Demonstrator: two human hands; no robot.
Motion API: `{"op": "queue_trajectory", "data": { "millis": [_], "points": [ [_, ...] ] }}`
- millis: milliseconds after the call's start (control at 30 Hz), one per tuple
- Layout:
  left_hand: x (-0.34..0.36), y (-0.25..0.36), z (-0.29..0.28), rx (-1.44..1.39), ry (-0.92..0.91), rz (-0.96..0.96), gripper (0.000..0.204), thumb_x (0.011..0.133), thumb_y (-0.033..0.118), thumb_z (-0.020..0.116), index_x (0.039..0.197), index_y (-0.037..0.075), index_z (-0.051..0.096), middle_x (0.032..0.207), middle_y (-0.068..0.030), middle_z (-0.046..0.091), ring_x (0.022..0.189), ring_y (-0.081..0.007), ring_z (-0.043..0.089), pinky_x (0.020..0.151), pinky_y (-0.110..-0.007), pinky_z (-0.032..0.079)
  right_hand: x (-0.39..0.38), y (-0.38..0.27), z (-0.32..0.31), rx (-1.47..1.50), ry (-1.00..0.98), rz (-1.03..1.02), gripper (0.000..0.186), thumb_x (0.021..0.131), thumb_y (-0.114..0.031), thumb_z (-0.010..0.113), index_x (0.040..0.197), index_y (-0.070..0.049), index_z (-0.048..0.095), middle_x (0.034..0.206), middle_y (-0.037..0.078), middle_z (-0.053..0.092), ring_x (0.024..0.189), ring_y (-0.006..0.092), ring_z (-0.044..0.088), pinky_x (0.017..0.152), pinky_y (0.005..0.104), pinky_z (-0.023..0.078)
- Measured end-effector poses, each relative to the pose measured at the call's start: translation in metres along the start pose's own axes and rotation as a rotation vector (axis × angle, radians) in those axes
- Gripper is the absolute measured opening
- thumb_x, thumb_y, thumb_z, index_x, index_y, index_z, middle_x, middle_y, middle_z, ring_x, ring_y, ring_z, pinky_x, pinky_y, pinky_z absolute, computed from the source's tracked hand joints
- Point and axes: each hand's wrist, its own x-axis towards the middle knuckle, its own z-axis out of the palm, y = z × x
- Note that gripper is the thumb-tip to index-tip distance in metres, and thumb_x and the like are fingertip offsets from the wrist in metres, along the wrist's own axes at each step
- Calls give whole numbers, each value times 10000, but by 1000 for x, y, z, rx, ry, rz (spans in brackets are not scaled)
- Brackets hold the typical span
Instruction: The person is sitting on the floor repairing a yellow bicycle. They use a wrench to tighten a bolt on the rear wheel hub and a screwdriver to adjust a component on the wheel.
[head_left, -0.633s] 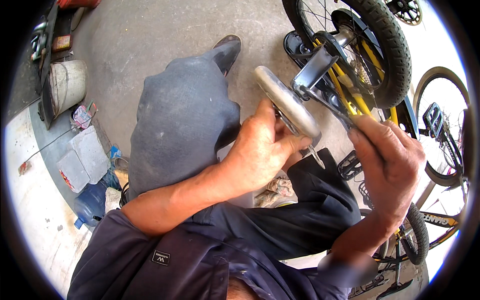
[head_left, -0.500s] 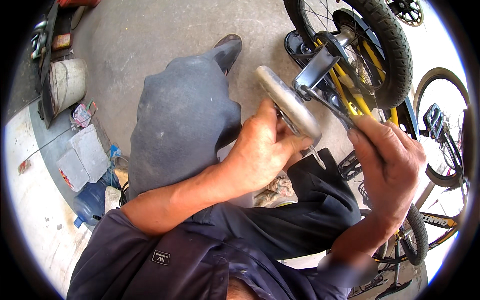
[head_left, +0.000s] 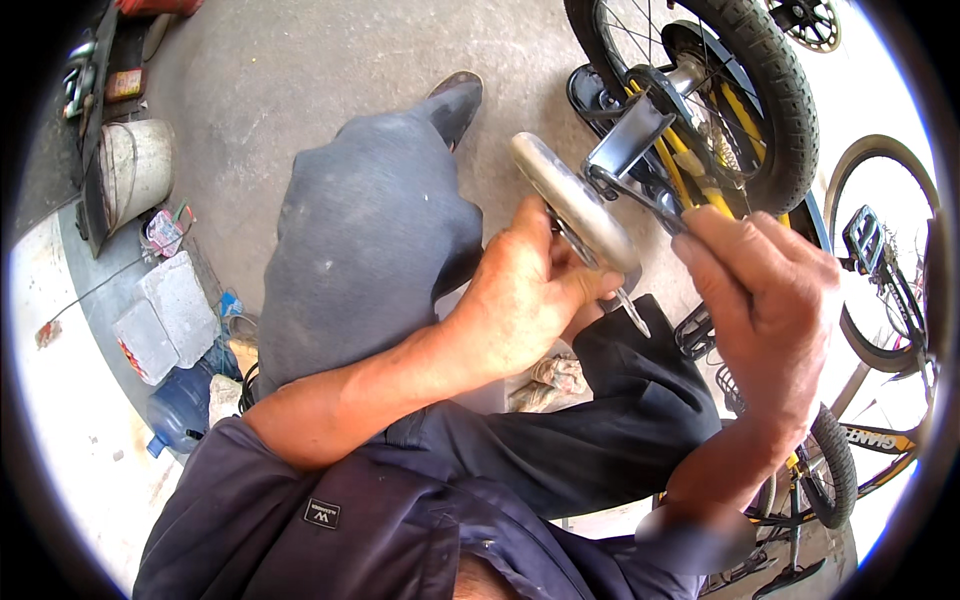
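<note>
The left hand [head_left: 520,300] is curled shut around a thin silver metal tool [head_left: 632,312]. The flat end of the tool sticks out just past the thumb. The tool sits right under a small pale grey training wheel [head_left: 575,205], and the fingers touch the wheel's lower side. The right hand [head_left: 765,310] is just beside the left one. Its fingers are bent and press on the dark metal bracket [head_left: 630,135] that carries the small wheel. I cannot tell if this hand grips the bracket or only pushes on it.

Under both hands are the person's knees in dark blue trousers [head_left: 640,430]. One grey trouser leg [head_left: 365,240] runs out past the left hand to a dark shoe [head_left: 458,100]. A crumpled rag [head_left: 550,375] lies below the left hand, between the legs.

Just beyond the hands stands a little yellow bicycle with a black knobbly rear tyre [head_left: 770,90]. More bicycles [head_left: 880,290] stand past the right hand.

The floor [head_left: 280,90] is bare grey concrete with marks on it. Far off past the left arm are a blue plastic water jug [head_left: 180,410], two flat grey blocks [head_left: 165,315] and a dirty white bucket [head_left: 135,170]. A pale strip of bright ground [head_left: 70,430] runs along that side.
</note>
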Motion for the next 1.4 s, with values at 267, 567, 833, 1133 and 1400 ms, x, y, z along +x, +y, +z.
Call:
{"op": "queue_trajectory", "data": {
  "millis": [267, 567, 833, 1133, 1400],
  "points": [
    [-1, -3, -1, 60, -21, 27, 358, 868, -7, 636, 1177, -23, 457, 1074, -98, 605, 985, -156, 606, 903, -310, 493, -14, 21, 11, 148, 17, -27, 220, 724, 2, 693, 944, 10, 681, 636, 89, 525, 552, 202, 528, 533, 310, 405],
    [5, -17, -4, 107, -11, 223, 338, 852, 33, 661, 1093, -52, 441, 928, -140, 647, 836, -168, 652, 723, -297, 526, -11, 35, 18, 255, -155, 164, 226, 783, -60, 669, 1005, -16, 688, 681, 130, 568, 637, 280, 541, 623, 364, 427],
    [-2, 3, -2, -53, -58, -10, 327, 890, 1, 607, 1177, -34, 454, 1077, -126, 607, 974, -184, 627, 868, -324, 521, -5, 47, 33, 290, -258, 177, 250, 800, -73, 643, 1045, -36, 676, 747, 132, 600, 704, 295, 575, 666, 364, 455],
    [0, 4, -3, -88, -98, 10, 317, 902, 23, 600, 1176, -41, 455, 1058, -126, 614, 960, -187, 633, 841, -324, 532, 6, 66, 72, 246, -52, 51, 231, 796, -46, 635, 1025, -27, 658, 904, 153, 647, 836, 314, 638, 749, 356, 498],
    [0, 3, -5, -63, -112, 41, 295, 893, 28, 614, 1152, -38, 488, 1057, -124, 623, 964, -184, 634, 847, -318, 528, -18, 56, 37, 127, 38, 203, 202, 821, -54, 648, 1015, -4, 672, 754, 113, 604, 655, 222, 581, 621, 307, 457]
  ]
}}
